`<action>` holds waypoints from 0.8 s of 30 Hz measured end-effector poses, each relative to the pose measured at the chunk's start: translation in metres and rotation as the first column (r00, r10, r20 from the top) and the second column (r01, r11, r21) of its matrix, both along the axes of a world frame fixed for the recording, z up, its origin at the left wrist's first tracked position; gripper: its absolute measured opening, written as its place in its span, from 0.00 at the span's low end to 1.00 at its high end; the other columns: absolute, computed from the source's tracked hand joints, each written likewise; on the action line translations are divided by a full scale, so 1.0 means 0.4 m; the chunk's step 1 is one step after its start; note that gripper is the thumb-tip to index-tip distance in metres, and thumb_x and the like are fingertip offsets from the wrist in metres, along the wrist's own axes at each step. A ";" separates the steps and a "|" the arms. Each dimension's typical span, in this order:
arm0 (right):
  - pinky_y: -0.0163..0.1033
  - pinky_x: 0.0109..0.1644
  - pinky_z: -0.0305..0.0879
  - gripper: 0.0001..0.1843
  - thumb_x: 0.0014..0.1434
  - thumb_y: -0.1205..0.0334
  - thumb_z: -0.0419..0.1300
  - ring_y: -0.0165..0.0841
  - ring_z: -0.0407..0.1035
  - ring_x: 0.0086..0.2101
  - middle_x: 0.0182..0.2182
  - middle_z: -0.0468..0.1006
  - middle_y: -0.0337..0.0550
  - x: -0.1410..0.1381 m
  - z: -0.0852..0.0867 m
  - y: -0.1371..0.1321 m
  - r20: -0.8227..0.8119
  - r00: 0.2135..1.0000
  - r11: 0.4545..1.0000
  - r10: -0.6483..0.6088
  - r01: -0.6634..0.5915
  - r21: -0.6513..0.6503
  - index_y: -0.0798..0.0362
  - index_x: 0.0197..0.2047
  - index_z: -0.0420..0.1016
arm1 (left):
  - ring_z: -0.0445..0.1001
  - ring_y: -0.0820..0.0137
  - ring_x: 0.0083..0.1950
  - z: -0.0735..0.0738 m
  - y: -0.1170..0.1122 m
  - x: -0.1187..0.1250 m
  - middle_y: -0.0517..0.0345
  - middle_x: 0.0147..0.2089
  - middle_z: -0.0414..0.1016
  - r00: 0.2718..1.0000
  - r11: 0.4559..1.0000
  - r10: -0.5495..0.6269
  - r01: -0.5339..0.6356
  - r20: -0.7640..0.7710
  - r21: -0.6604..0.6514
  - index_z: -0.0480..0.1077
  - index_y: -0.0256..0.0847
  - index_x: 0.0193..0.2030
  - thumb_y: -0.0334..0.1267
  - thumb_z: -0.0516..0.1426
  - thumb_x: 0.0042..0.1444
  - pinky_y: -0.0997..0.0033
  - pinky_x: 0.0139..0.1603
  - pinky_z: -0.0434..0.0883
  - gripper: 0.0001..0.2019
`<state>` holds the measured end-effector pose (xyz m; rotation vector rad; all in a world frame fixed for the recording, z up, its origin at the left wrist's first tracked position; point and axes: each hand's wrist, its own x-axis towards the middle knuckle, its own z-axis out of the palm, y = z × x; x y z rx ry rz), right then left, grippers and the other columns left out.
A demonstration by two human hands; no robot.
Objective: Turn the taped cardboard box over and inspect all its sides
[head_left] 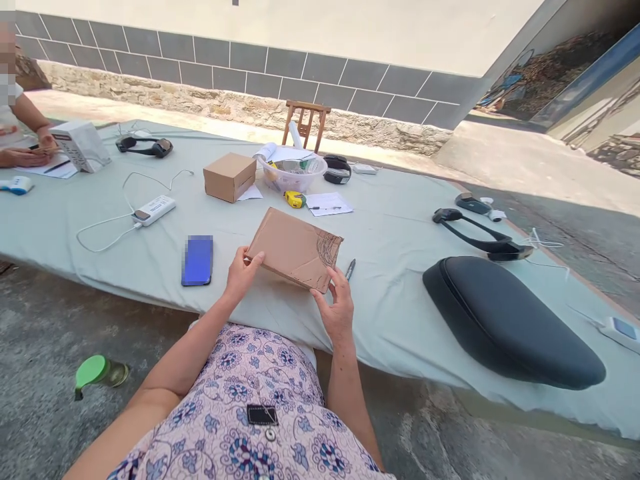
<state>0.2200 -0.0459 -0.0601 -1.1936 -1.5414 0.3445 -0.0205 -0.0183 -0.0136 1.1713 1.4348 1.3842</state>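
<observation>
Between my hands, a flat brown cardboard box (293,247) is held tilted above the cloth, close to the table's near edge. Curved dark pen lines run over its right end. My left hand (241,275) grips the left corner, thumb on top. At the lower right corner, my right hand (336,303) pinches the box between thumb and fingers. A dark marker pen (351,269) lies on the cloth just right of the box. To the left of my left hand rests a phone (197,261) with a blue screen.
A cardboard carton (230,177), a plastic basket (293,180) and a yellow tape measure (295,199) stand beyond the box. A large black cushion (510,323) and black headsets (480,233) occupy the right. A white power strip (154,211) trails cable. Another person's hands (37,153) are far left.
</observation>
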 end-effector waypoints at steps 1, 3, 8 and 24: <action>0.53 0.63 0.70 0.30 0.61 0.48 0.63 0.44 0.62 0.65 0.64 0.67 0.55 -0.002 0.001 0.000 -0.035 0.999 1.000 -0.014 0.014 0.006 0.49 0.63 0.68 | 0.73 0.66 0.42 0.004 -0.004 0.001 0.55 0.45 0.75 0.996 1.000 0.013 -0.012 -0.087 0.019 0.68 0.44 0.48 0.56 0.61 0.56 0.67 0.42 0.70 0.21; 0.50 0.59 0.73 0.29 0.60 0.48 0.64 0.44 0.65 0.63 0.63 0.69 0.55 -0.006 0.005 -0.002 -0.088 0.996 0.999 -0.034 0.035 0.005 0.50 0.62 0.70 | 0.72 0.61 0.48 0.014 -0.012 0.004 0.53 0.47 0.75 0.969 0.997 0.071 -0.062 -0.238 0.046 0.68 0.44 0.48 0.56 0.62 0.54 0.63 0.49 0.68 0.22; 0.47 0.53 0.75 0.22 0.60 0.47 0.63 0.44 0.68 0.60 0.58 0.74 0.55 -0.011 0.019 -0.009 -0.146 0.987 0.997 -0.073 0.070 -0.024 0.51 0.52 0.76 | 0.69 0.54 0.59 0.031 -0.030 0.028 0.47 0.55 0.72 0.949 0.995 0.095 -0.087 -0.301 0.039 0.64 0.43 0.52 0.55 0.66 0.50 0.57 0.56 0.66 0.29; 0.57 0.64 0.64 0.37 0.59 0.47 0.62 0.49 0.65 0.63 0.64 0.67 0.59 -0.011 0.054 -0.043 -0.337 0.938 0.995 -0.080 0.096 0.032 0.52 0.68 0.61 | 0.74 0.65 0.41 0.072 -0.042 0.022 0.53 0.51 0.77 0.969 0.985 0.124 -0.093 -0.216 0.146 0.73 0.46 0.48 0.53 0.58 0.61 0.64 0.46 0.70 0.16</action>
